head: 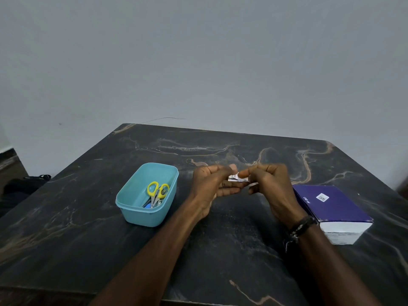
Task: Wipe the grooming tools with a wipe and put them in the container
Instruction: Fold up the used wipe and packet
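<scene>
Both hands' fingers pinched a small wipe sachet [237, 177], left hand [213, 188] and right hand [268, 186] level above mid-tabletop [220, 239]; container [132, 208], holding scissors [157, 192], lay just left, nearer the left hand.

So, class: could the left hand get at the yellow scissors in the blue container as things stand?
Probably yes, once freed. The blue container is open-topped beside the left hand, nothing between, and the yellow scissors lie exposed. But both hands, the right hand too, pinch a small packet.
</scene>
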A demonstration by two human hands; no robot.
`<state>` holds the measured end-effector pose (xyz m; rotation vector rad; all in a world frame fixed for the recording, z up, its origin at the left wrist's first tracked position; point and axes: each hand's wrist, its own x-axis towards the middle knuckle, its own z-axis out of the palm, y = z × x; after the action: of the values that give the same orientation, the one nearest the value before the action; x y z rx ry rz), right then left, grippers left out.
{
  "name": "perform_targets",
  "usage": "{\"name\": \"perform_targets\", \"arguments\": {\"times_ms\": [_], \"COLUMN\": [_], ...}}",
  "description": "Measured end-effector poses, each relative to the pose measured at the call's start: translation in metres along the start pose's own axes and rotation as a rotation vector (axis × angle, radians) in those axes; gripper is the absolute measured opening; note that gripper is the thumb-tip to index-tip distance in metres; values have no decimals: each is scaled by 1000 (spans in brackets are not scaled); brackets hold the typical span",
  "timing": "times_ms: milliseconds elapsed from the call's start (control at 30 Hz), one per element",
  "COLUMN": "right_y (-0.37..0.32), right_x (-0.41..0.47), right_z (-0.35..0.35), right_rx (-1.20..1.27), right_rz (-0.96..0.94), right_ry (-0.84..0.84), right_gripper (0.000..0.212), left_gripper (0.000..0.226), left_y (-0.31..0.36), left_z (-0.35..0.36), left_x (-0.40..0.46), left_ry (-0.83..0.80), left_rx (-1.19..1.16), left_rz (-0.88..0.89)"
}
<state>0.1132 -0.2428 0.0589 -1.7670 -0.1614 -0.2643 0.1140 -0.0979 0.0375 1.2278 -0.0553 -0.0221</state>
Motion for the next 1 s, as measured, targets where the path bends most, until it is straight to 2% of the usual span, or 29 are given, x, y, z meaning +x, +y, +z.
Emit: {"name": "perform_targets", "arguments": {"times_ms": [67,200,400,500,567,700,833,900,1000], "right_y": [1,6,10,11,10,10,9,8,6], "right_x": [0,1,3,3,3,3,4,3,2], "right_z": [0,2,0,1,1,0,0,0,0], "right_rx": [-42,-210,-307,-338,-354,-362,-211,-129,-82], "right_rz": [-23,-57,-59,-41,-41,-32,19,49,84], "right_ry": [-3,-3,-68,-127,-150,-173,-83,-48,-64], "right_gripper": [29,21,9,20,20,17,15,11,10], "left_gripper": [11,29,22,28,33,48,35,22,16], "left_y": [-1,-4,-13,-15,-16,-14,-9,-9,-11], "left_z": [1,1,-3,-4,-3,-2,1,1,1], "left_x": [-1,1,5,5,6,7,5,4,3], "left_ry": [15,50,76,47,44,109,121,91,89], "left_rx": [36,43,301,415,468,407,230,212,232], "left_rz": [13,26,157,225,257,231,148,123,128]}}
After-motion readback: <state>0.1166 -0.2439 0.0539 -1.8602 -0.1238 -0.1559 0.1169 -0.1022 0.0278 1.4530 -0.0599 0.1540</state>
